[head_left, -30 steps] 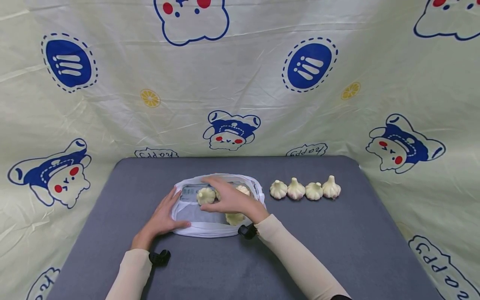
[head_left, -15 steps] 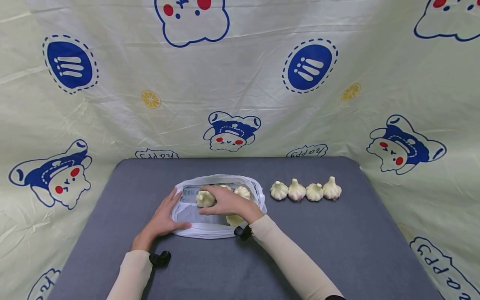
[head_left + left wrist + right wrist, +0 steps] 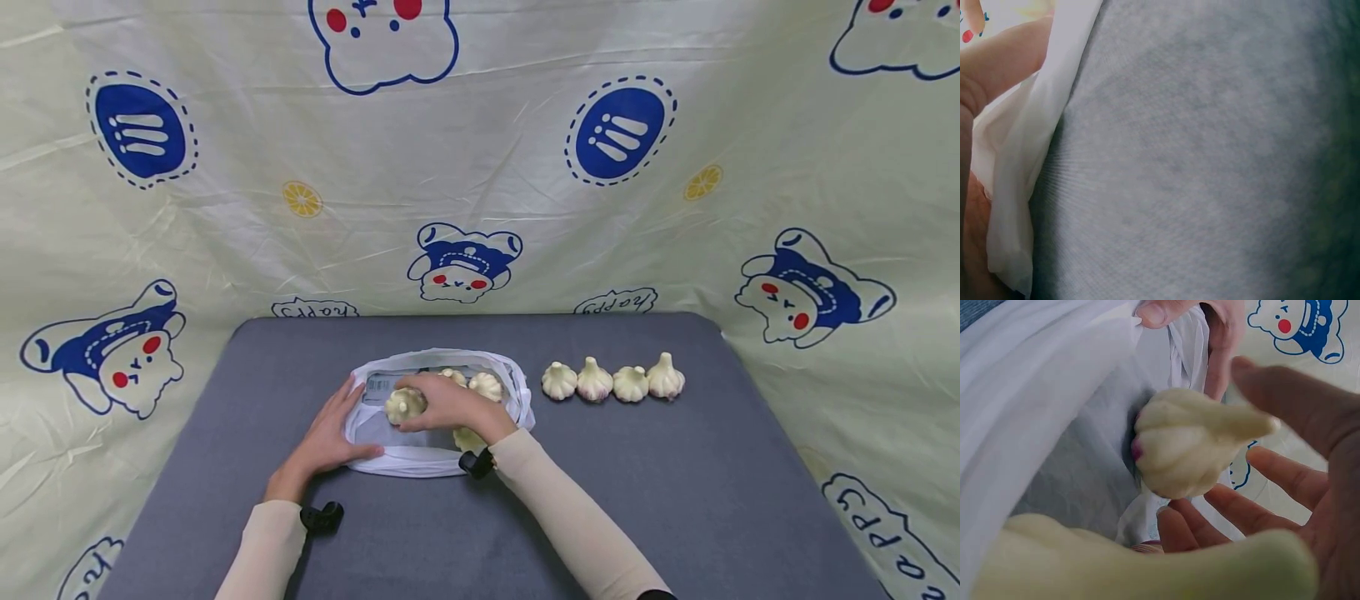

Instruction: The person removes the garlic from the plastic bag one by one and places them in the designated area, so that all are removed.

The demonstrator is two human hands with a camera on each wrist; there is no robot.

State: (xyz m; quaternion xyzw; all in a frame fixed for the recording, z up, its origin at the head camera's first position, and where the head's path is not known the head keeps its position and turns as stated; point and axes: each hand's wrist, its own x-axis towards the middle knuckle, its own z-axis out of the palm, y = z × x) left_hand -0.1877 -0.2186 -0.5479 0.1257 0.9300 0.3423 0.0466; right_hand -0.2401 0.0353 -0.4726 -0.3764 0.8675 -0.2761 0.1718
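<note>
A white plastic bag (image 3: 420,461) lies with its mouth spread wide. My left hand (image 3: 327,433) holds its left side, thumb at the near rim and fingers along the outer edge. Inside the mouth, my right hand (image 3: 446,404) touches a garlic bulb (image 3: 403,406) with its fingertips. In the right wrist view the thumb stands apart from that bulb (image 3: 1179,442), whose stem points toward the palm. Other bulbs sit in the bag: one at its right side (image 3: 486,386), one behind the hand (image 3: 453,377), and one near the front (image 3: 468,440), partly hidden by the right wrist.
Several garlic bulbs (image 3: 594,381) stand in a row on the grey table (image 3: 622,483), right of the bag. A printed patch (image 3: 380,386) with a barcode shows inside the bag. A patterned curtain (image 3: 480,167) hangs behind the table.
My right hand has shifted left and toward me inside the bag, and the bulb at its fingertips has moved the same way. My left hand stays on the bag.
</note>
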